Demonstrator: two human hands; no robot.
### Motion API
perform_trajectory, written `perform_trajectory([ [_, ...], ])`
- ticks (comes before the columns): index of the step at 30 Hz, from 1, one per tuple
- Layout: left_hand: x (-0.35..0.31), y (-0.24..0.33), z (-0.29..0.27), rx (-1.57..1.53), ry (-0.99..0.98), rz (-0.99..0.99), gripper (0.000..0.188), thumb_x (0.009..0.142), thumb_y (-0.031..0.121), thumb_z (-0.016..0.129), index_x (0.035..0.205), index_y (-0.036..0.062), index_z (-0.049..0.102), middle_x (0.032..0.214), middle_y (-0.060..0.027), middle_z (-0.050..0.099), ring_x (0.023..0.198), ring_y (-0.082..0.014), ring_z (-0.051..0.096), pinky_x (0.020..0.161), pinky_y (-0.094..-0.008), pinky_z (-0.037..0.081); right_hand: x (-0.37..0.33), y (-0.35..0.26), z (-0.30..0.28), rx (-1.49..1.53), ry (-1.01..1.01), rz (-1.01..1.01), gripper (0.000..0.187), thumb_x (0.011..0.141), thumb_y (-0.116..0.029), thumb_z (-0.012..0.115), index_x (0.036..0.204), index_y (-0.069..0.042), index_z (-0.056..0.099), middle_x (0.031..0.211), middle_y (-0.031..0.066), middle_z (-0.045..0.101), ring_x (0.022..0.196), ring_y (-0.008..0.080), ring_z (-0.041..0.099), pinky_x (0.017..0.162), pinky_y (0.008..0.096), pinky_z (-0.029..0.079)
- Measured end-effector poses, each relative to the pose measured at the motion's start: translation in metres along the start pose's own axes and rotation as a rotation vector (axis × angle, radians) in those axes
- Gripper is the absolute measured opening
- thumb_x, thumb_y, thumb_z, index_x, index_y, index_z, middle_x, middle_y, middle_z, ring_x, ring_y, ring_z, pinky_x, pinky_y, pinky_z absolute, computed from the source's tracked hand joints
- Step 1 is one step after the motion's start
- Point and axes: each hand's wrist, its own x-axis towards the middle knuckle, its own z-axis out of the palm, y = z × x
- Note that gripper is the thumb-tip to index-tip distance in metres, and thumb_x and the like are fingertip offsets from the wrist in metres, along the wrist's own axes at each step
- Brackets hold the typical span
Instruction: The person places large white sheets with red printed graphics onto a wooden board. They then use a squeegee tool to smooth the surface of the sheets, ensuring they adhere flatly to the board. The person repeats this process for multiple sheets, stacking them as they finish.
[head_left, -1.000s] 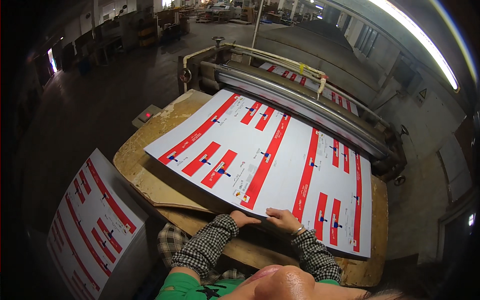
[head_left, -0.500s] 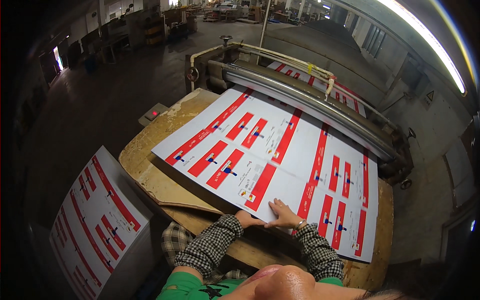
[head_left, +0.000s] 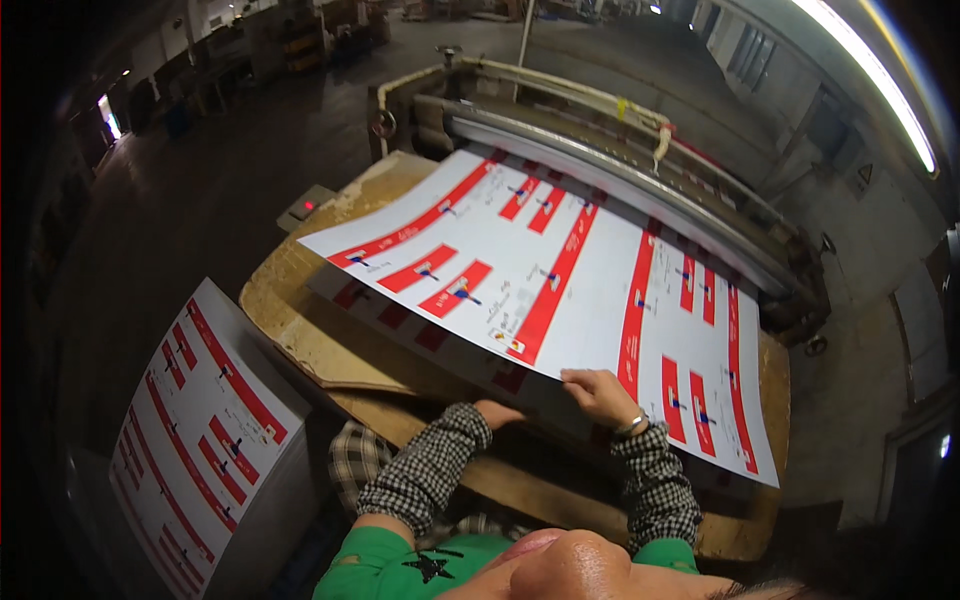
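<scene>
A large white printed sheet with red bands and small blue shapes runs under the roller at its far edge. My right hand pinches its near edge, which is lifted off the table and curved. Beneath it, in shadow, lies another printed sheet with similar red blocks. My left hand is low by the table's front edge, left of my right hand, apart from the raised sheet. Its thumb points right; its other fingers are hidden, so any hold does not show.
The worn wooden table has rounded corners. On the left stands a stack of similar printed sheets. A small box with a red light sits beside the table's far left corner. Handwheels and pale pipes edge the roller machine.
The sheet's near edge has risen with my right hand, and its far part has gone farther under the roller. The shadowed sheet below now shows. My left hand has parted from the right.
</scene>
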Motion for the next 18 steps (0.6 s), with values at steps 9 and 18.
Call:
perform_trajectory([
  [9, -0.013, 0.064, -0.02, -0.49, 0.118, -0.113, 0.055, 0.072, 0.033, 0.077, 0.112, -0.0015, 0.061, 0.112, -0.0138, 0.063, 0.103, -0.0215, 0.059, 0.089, -0.0304, 0.045, -0.017, 0.058, 0.066, 0.09, 0.04, -0.001, 0.028, 0.081, -0.018, 0.058, 0.101, 0.002, 0.062, 0.099, 0.0207, 0.064, 0.09, 0.0362, 0.062, 0.082, 0.0375, 0.049],
  [18, -0.009, 0.067, -0.023, -0.417, 0.121, -0.069, 0.06, 0.066, 0.024, 0.081, 0.113, -0.0046, 0.056, 0.111, -0.0122, 0.061, 0.102, -0.0215, 0.057, 0.092, -0.0331, 0.043, 0.04, 0.111, 0.06, 0.002, 0.335, 0.465, 0.035, 0.079, -0.022, 0.063, 0.103, 0.004, 0.062, 0.1, 0.0205, 0.065, 0.091, 0.0323, 0.064, 0.082, 0.037, 0.05],
])
